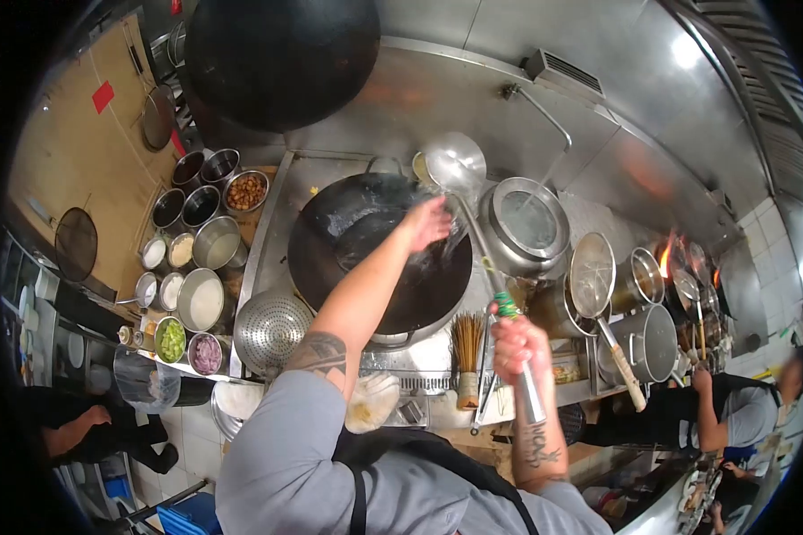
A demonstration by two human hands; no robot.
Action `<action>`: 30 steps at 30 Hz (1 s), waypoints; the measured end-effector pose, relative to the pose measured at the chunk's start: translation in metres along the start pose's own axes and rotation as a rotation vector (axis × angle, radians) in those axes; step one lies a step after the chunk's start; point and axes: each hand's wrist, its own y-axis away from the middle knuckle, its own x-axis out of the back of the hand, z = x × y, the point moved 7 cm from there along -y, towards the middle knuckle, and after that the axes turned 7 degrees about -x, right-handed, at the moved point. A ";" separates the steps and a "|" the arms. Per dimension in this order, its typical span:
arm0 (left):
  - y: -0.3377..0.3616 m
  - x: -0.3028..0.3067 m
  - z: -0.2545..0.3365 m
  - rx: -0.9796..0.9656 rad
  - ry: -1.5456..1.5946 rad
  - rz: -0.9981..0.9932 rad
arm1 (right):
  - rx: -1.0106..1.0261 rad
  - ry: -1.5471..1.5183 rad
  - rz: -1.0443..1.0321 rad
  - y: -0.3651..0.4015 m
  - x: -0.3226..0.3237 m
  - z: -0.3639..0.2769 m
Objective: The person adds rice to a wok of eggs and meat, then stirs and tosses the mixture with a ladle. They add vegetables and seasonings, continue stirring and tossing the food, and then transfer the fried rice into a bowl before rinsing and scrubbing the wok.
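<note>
My right hand [519,349] is closed around the green-wrapped handle of a long metal ladle [480,239]. The handle slants up and left, past the right side of a big dark wok [326,259], toward a shiny round bowl [455,160] behind the wok. Over the wok's far right part is my left hand [428,223], its fingers stretched out and a little blurred, with nothing visible in them. Wet streaks and a blur of splashing show inside the wok near that hand. Right of the wok, a round metal pot [531,218] stands under a thin running tap [544,116].
Seasoning containers [201,303] and chopped vegetables [170,341] line the left side, beside a perforated strainer [274,332]. A bamboo brush [467,357] and white cloth [373,401] lie in front. Flames [667,254] rise at right, where another person [745,415] stands.
</note>
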 end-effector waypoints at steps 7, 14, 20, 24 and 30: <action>0.037 -0.082 0.201 -0.347 0.056 -0.390 | 0.055 0.456 -0.160 -0.117 0.007 0.023; 0.070 -0.107 0.250 -0.609 -0.320 -0.155 | 0.247 1.138 0.251 -0.259 -0.027 -0.045; 0.104 -0.084 0.225 -0.915 -0.673 0.306 | 0.772 1.073 0.256 -0.291 -0.106 -0.085; 0.117 -0.070 0.242 -0.991 -0.737 0.616 | 1.050 1.737 0.282 -0.297 -0.106 -0.084; 0.107 -0.062 0.250 -0.926 -0.114 0.255 | 0.519 1.958 0.547 -0.261 -0.012 -0.076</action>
